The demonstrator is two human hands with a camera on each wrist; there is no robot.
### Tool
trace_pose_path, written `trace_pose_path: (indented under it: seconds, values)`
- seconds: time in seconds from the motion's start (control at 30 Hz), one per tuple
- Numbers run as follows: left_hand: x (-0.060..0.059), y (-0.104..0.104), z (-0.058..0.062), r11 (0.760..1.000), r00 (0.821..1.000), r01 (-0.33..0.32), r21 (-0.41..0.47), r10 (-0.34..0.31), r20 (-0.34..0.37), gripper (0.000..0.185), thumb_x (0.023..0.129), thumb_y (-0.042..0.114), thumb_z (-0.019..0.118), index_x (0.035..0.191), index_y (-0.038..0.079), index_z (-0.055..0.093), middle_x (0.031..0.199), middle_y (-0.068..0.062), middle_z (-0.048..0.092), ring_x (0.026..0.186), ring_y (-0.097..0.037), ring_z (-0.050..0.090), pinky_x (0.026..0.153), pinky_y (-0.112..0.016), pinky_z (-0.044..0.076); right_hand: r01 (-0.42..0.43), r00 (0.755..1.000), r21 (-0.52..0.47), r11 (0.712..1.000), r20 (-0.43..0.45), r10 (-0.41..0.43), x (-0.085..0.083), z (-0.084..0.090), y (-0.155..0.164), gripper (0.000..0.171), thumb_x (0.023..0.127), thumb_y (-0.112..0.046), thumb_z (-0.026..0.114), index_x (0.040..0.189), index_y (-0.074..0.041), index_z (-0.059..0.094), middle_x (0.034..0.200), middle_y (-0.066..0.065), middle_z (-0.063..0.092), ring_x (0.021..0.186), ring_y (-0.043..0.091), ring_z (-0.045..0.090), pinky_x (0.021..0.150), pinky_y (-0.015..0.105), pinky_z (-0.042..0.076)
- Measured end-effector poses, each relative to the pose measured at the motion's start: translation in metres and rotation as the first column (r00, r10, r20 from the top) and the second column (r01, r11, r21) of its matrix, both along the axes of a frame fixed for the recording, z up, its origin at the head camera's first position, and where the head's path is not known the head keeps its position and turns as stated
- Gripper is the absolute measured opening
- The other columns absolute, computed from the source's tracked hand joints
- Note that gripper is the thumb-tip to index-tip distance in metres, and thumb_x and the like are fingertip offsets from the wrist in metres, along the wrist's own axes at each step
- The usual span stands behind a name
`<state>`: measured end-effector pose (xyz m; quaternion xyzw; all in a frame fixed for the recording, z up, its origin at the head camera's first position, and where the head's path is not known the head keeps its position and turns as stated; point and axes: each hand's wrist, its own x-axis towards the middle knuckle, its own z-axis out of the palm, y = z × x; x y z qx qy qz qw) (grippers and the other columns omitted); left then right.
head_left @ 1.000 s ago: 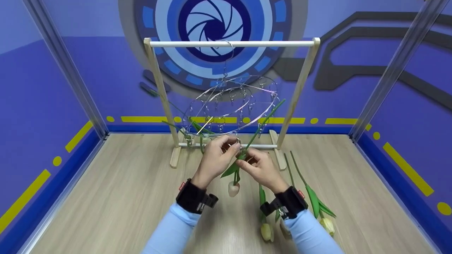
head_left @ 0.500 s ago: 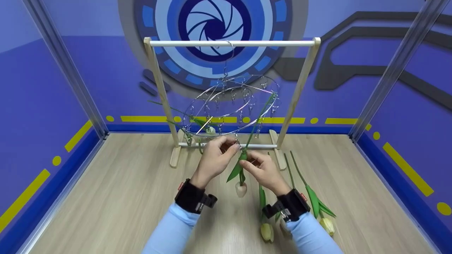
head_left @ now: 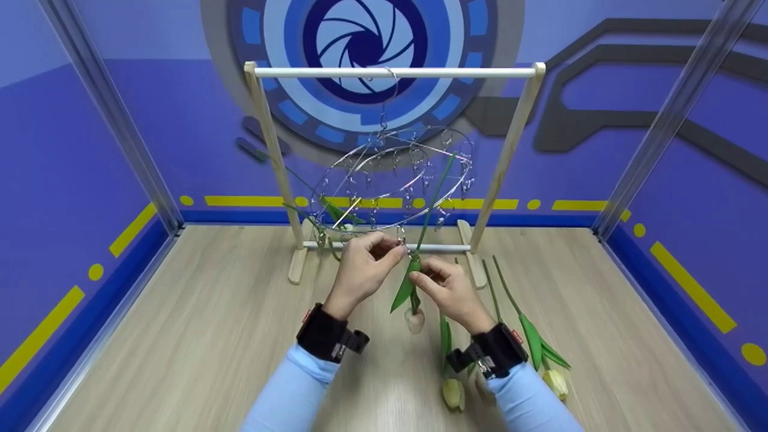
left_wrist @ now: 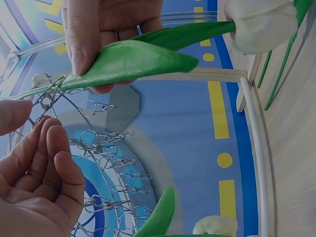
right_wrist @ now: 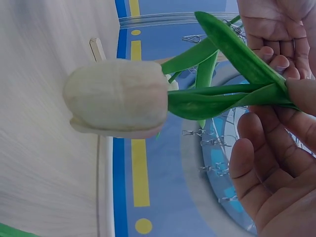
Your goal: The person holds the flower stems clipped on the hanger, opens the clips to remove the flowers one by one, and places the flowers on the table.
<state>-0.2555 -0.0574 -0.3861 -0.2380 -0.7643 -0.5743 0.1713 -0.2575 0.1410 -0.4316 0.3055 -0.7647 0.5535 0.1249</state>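
Observation:
My left hand [head_left: 366,264] pinches a small wire clip [left_wrist: 47,101] hanging from the near edge of a round metal hanger [head_left: 429,147]. Just right of it, my right hand [head_left: 447,291] holds an artificial tulip [right_wrist: 118,98] between thumb and fingers, where the leaves meet the stem. The pale pink-white bloom points down and the green stem [head_left: 427,222] rises past the hanger's ring. In the left wrist view the clip lies against the stem; whether its jaws grip it, I cannot tell.
The hanger hooks over the white rod [head_left: 324,72] of a wooden stand. Green-stemmed tulips [head_left: 339,211] hang at its left side. On the table to the right lie yellowish tulips [head_left: 556,384], one partly under the right forearm. Other clips dangle around the ring.
The held tulip has shifted right and its stem stands more upright. My right hand has moved slightly right, while the left stays at the clip. The tulips hanging at left have swayed.

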Motion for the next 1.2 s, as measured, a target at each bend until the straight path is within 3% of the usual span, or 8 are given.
trace_pose_path:
  seconds: [0.43,0.67,1.2]
  values:
    - [-0.0022,0.0005,-0.0006,0.997,1.000,0.009,0.075,-0.010,0.008,0.009,0.092,0.010,0.077,0.089,0.002,0.077,0.080,-0.009,0.072,0.068,-0.010,0.059,0.063,-0.022,0.046,0.069,0.998,0.042,0.997,-0.011,-0.068,0.0036,0.0022,-0.0025,0.006,0.098,-0.006,0.069,0.094,-0.002,0.073,0.083,0.009,0.068,0.072,0.005,0.056,0.065,0.022,0.047]
    - [-0.0010,-0.0002,-0.0001,0.996,1.000,0.003,0.086,-0.005,0.025,0.008,0.092,0.009,0.078,0.087,0.002,0.077,0.079,-0.008,0.071,0.066,-0.011,0.056,0.061,-0.022,0.043,0.085,0.996,0.081,0.993,-0.024,-0.083,0.0045,0.0040,-0.0019,0.007,0.097,-0.009,0.071,0.095,-0.003,0.075,0.083,0.003,0.067,0.072,0.010,0.058,0.066,0.023,0.049]
    - [-0.0001,-0.0015,0.0006,0.996,1.000,0.020,0.083,-0.021,0.014,0.010,0.093,0.009,0.077,0.085,0.004,0.077,0.077,-0.008,0.069,0.066,-0.011,0.053,0.062,-0.022,0.041,0.083,0.996,0.092,0.992,-0.038,-0.079,0.0062,0.0061,0.0000,0.007,0.098,-0.009,0.071,0.096,-0.005,0.076,0.083,0.003,0.068,0.072,0.015,0.059,0.066,0.026,0.051]
